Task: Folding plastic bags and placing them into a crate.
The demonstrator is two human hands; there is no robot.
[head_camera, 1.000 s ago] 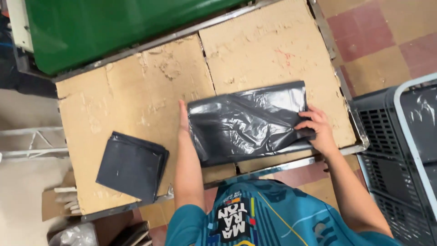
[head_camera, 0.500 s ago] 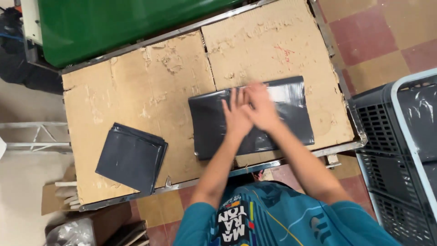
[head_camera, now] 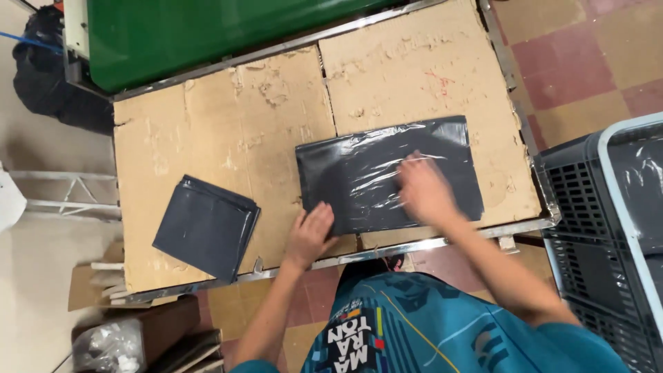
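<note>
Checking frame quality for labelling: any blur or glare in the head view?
Head view: right hand smeared by motion blur; left hand sharper; white glare streaks on the glossy black plastic bag; cardboard tabletop evenly lit, in focus.

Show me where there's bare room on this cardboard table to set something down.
Bare cardboard tabletop lies between the green machine and both the folded bag stack and the flat black bag. The near edge is crowded: left hand and right hand press the bag.

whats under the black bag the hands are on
The black bag lies flat on the cardboard covering the table. The right hand presses on it; the left hand holds its corner. Anything beneath the bag is hidden.
</note>
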